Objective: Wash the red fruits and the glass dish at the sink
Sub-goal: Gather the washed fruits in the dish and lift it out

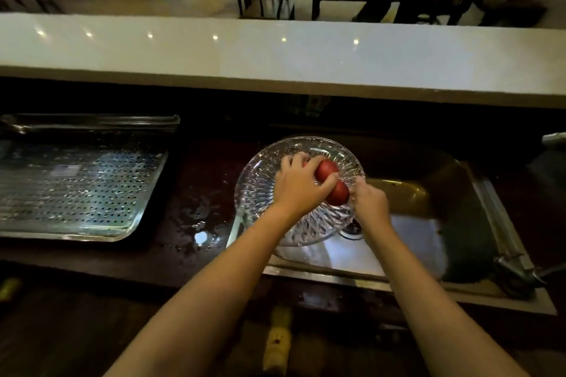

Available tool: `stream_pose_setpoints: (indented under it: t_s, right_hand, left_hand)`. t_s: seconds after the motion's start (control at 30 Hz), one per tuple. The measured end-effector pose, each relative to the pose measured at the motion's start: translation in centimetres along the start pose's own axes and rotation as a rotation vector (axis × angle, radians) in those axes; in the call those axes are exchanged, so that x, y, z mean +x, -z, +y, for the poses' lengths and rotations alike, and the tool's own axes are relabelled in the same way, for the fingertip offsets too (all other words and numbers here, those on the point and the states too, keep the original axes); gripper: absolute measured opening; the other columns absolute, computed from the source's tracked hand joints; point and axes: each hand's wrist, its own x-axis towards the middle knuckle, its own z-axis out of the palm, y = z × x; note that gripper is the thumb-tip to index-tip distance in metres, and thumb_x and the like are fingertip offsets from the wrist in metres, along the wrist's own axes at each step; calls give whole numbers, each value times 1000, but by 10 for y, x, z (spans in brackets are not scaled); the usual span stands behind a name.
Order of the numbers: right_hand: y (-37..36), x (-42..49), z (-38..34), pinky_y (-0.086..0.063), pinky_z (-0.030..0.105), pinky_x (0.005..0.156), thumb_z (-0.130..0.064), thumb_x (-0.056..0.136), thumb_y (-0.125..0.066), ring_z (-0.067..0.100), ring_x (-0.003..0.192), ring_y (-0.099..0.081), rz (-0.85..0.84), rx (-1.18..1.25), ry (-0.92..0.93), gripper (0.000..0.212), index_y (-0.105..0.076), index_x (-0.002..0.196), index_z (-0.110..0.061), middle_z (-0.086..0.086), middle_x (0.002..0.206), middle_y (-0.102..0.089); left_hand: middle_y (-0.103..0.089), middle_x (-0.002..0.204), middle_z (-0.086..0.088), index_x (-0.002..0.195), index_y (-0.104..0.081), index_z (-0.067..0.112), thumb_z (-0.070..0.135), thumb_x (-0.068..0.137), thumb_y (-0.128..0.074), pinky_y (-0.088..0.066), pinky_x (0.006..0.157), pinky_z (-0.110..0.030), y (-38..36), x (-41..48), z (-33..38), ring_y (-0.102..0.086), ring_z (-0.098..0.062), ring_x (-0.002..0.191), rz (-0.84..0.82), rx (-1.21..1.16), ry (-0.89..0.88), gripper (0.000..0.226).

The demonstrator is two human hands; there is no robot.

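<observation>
My two bare forearms reach out from the near edge over the dark wet counter (196, 217) toward the sink (459, 193). My left hand (301, 185) lies over the top of the glass dish (260, 180), fingers curled down around one of the red fruits (326, 169), which shows between my thumb and fingertips. My right hand (369, 203) is closed against the dish's right rim, beside the second red fruit (338, 193); whether it pinches the rim or the fruit I cannot tell. The two fruits sit touching, lined up from far-left to near-right, the farther one slightly higher.

The dish is round with ribbed cut glass, so it has no long axis of its own. It tilts, its hollow facing up and toward me, its far rim raised and its near rim down over the left part of the basin, just beside the drain (352, 229).

To the left, well apart, a perforated metal tray (73, 190) lies flat on the counter. A pale countertop ledge (275, 52) runs across the far side.
</observation>
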Motion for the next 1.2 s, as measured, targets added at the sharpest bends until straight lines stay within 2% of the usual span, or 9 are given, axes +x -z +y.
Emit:
stream_pose_setpoints:
  t_s: [0.23,0.37,0.43,0.53,0.67,0.8,0.97,1.07,1.2]
  right_hand:
    - [-66,-19,-47,-41,29,55,-28,95,-40,19,64,-54,-140,164,83,34,-55,67,-17,5,67,-57]
    - [-109,-27,-72,-49,41,72,-30,96,-37,28,76,-59,-209,102,180,41,-57,64,-16,10,73,-61]
    - [-138,-34,-84,-48,40,74,-30,97,-35,28,77,-59,-234,86,212,42,-58,65,-13,13,77,-62]
    - [-183,-44,-95,-40,33,61,-28,97,-36,24,67,-54,-233,42,236,40,-59,68,-11,13,75,-60]
    - [-251,-60,-96,-42,40,69,-29,95,-36,27,75,-54,-244,72,174,42,-55,60,-17,10,73,-60]
    - [-331,-86,-92,-41,33,59,-33,96,-36,20,62,-55,-185,154,123,47,-60,59,-19,2,63,-61]
    - [-430,-114,-85,-49,33,63,-36,99,-33,16,69,-62,-90,236,13,45,-60,65,-28,-1,71,-65]
    - [-469,-131,-78,-37,25,52,-36,100,-30,12,62,-54,1,215,-52,47,-58,65,-24,-3,65,-59]
    - [-497,-145,-69,-34,27,51,-32,100,-30,14,55,-48,58,140,-92,46,-54,62,-22,4,68,-57]
  left_hand:
    - [-46,139,-8,133,-46,28,64,84,-35,-34,106,-48,86,-6,-36,-35,-28,131,179,189,-5,62]
    - [-47,139,-6,130,-49,27,66,85,-36,-37,104,-46,127,-12,-66,-36,-26,131,263,220,23,61]
    - [-48,138,-4,131,-48,28,70,82,-36,-40,102,-45,147,-16,-90,-37,-25,130,272,211,41,66]
    - [-47,141,-1,137,-39,32,79,74,-34,-42,102,-48,175,-19,-131,-34,-27,133,173,247,41,78]
    - [-45,142,-1,140,-32,34,80,71,-40,-40,100,-48,204,-19,-198,-30,-28,135,71,337,13,83]
    - [-49,137,-1,140,-32,29,73,76,-44,-39,100,-43,231,-8,-282,-34,-25,130,63,353,-51,79]
    - [-46,140,2,143,-30,27,72,77,-42,-38,104,-44,254,10,-377,-31,-22,134,-14,380,-165,80]
    - [-43,142,1,144,-28,28,72,78,-38,-32,107,-45,257,13,-415,-28,-22,137,-103,377,-208,80]
    - [-35,149,1,146,-21,31,73,79,-38,-26,112,-49,249,14,-450,-20,-25,142,-236,332,-213,81]
